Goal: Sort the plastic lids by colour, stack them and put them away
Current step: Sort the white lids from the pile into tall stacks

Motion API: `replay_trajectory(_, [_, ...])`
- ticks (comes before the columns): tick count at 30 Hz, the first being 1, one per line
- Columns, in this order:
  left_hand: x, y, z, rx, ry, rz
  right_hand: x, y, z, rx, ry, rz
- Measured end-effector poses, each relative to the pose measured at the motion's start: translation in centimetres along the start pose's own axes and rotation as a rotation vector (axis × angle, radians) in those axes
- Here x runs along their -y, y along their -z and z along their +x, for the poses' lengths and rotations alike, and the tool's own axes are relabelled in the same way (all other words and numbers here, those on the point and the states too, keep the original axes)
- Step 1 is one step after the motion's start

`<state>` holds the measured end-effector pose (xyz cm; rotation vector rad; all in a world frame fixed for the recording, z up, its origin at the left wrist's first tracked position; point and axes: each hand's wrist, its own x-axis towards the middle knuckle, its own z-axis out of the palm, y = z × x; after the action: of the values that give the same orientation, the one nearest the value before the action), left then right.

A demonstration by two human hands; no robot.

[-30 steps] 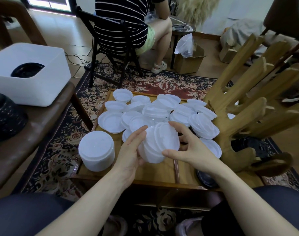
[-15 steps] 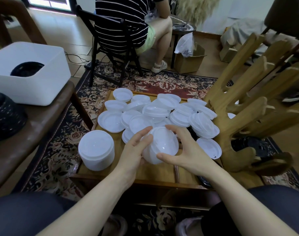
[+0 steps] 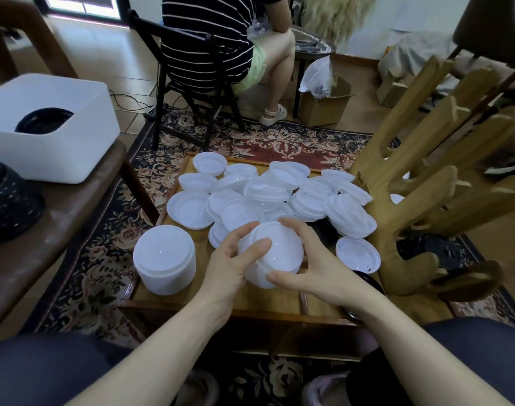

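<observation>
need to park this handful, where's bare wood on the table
Bare wood shows along the near edge of the table, between the tall white stack and both hands' bundle of lids. The far half is crowded with loose lids.

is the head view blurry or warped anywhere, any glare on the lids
Head view: wide-angle bending at the edges, visible in the white bin; faint highlights on the loose lids; the stack of lids held between left hand and right hand looks slightly soft.

Loose white lids [image 3: 268,194] crowd the low table's [image 3: 221,297] far half; a tall lid stack [image 3: 164,259] blocks the left, a wooden rack [image 3: 420,200] the right; bare wood shows along the near edge.
</observation>
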<state>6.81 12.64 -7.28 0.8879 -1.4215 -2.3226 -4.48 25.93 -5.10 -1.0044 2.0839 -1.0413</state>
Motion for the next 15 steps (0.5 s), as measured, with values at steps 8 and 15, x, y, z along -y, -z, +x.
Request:
replay_trajectory(8, [-0.4, 0.3, 0.1, 0.113, 0.071, -0.021, -1.3, 2.1, 0.2, 0.08, 0.017, 0.14])
replay_trajectory(15, [-1.4, 1.1, 1.0, -0.163, -0.039, -0.165, -4.8, 2.3, 2.9, -0.433, 0.02, -0.302])
